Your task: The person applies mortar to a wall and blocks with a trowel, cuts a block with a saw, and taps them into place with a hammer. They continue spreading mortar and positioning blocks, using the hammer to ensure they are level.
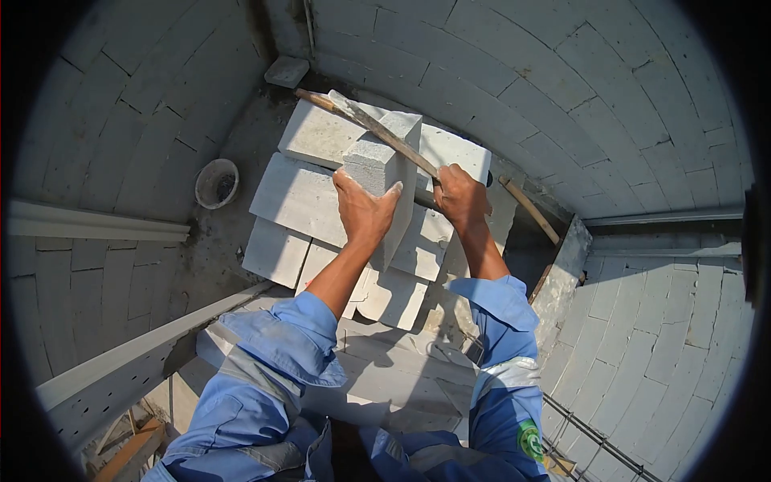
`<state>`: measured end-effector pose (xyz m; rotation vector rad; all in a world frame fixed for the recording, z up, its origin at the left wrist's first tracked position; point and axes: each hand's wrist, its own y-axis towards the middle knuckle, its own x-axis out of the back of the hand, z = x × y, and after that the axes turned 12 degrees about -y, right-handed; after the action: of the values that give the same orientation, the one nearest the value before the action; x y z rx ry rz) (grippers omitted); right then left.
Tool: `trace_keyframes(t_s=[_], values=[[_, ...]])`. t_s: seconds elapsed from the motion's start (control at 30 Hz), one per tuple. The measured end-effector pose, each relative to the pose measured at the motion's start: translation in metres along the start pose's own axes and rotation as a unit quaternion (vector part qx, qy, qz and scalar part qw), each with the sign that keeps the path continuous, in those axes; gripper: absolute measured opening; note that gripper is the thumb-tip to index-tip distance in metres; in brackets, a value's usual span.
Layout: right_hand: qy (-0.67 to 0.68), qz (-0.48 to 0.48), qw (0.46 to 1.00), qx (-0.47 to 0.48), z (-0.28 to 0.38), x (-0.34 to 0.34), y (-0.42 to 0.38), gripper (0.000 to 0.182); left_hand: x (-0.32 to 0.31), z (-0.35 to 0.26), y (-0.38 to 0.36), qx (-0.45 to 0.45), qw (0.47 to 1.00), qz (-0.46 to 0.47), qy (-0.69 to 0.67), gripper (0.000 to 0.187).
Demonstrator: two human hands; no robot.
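Note:
My left hand (368,210) is clamped on the near end of a pale, light-grey building block (371,165), thumb on one side and fingers on the other. This block rests over a stack of similar white blocks (297,189). My right hand (463,196) is closed round the near end of a long, narrow tool (393,143) with a wooden-looking, dust-caked shaft. The tool slants across the top of the block towards the upper left. Its far end splits into a brown wooden part and a pale flat part.
Grey block walls (514,72) enclose the space. A round bucket (217,184) stands left of the stack, and a loose block piece (287,71) lies in the far corner. Right of the stack a wooden handle (530,210) leans. Steel bars (598,434) run at the lower right.

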<state>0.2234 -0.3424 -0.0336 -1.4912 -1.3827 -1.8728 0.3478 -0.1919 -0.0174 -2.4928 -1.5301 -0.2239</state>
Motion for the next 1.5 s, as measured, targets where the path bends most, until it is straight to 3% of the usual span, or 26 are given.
trace_keyframes(t_s=[0.07, 0.13, 0.2, 0.23, 0.33, 0.4, 0.47, 0.5, 0.67, 0.8, 0.87, 0.93, 1.13, 1.17, 1.27, 1.43, 1.5], values=[[0.039, -0.007, 0.998, 0.040, 0.013, 0.009, -0.004, 0.020, 0.006, 0.007, -0.001, -0.018, 1.000, -0.008, 0.008, 0.087], [0.022, -0.014, 0.998, 0.052, 0.011, 0.002, -0.005, 0.018, 0.009, 0.002, 0.002, 0.023, 0.999, -0.003, 0.042, 0.086], [-0.018, 0.041, 0.999, -0.022, -0.010, -0.021, -0.008, 0.016, 0.011, 0.001, -0.001, 0.022, 1.000, 0.000, 0.022, 0.088], [-0.029, 0.091, 0.990, -0.103, -0.018, -0.024, -0.003, 0.013, 0.011, 0.001, -0.001, 0.016, 1.000, 0.005, 0.001, 0.089], [-0.038, 0.088, 0.989, -0.111, -0.027, -0.018, -0.009, 0.014, 0.014, 0.003, -0.010, 0.016, 1.000, 0.011, -0.016, 0.091], [-0.018, 0.083, 0.992, -0.091, -0.018, -0.009, -0.019, 0.015, 0.011, 0.008, -0.010, 0.019, 1.000, 0.011, -0.010, 0.092], [0.036, 0.037, 0.998, 0.023, -0.007, 0.003, -0.014, 0.015, 0.010, 0.009, -0.010, 0.011, 1.000, 0.010, -0.003, 0.093], [0.020, 0.045, 0.998, 0.032, -0.003, 0.008, -0.013, 0.015, 0.011, 0.008, -0.011, 0.006, 1.000, 0.012, -0.008, 0.092], [0.007, 0.077, 0.996, -0.038, -0.010, 0.000, -0.005, 0.016, 0.005, 0.003, -0.013, 0.002, 1.000, 0.011, -0.007, 0.092], [0.026, 0.062, 0.997, 0.042, -0.003, 0.012, -0.004, 0.017, 0.012, 0.008, -0.013, 0.010, 1.000, 0.019, -0.017, 0.092], [-0.007, 0.105, 0.993, -0.058, -0.010, -0.006, -0.004, 0.016, 0.011, 0.013, -0.015, -0.005, 1.000, 0.012, -0.023, 0.092], [-0.016, 0.096, 0.993, -0.073, -0.010, -0.011, 0.001, 0.017, 0.011, 0.006, -0.011, -0.002, 1.000, 0.012, -0.023, 0.091], [0.005, 0.053, 0.998, 0.024, -0.016, -0.016, -0.008, 0.015, 0.013, 0.018, -0.012, -0.019, 1.000, -0.015, -0.009, 0.080], [-0.017, 0.076, 0.995, -0.056, -0.018, -0.022, -0.005, 0.015, 0.013, 0.018, -0.014, -0.013, 1.000, -0.011, -0.018, 0.080], [-0.010, 0.068, 0.995, -0.073, -0.014, -0.017, 0.001, 0.013, 0.012, 0.006, -0.014, -0.001, 1.000, -0.014, -0.007, 0.082], [0.004, 0.077, 0.997, 0.012, -0.015, -0.015, -0.001, 0.014, 0.017, 0.016, -0.015, 0.008, 1.000, 0.005, -0.017, 0.088], [-0.010, 0.097, 0.989, -0.113, -0.019, -0.020, 0.007, 0.017, 0.017, 0.013, -0.017, 0.014, 0.999, 0.014, -0.026, 0.093]])
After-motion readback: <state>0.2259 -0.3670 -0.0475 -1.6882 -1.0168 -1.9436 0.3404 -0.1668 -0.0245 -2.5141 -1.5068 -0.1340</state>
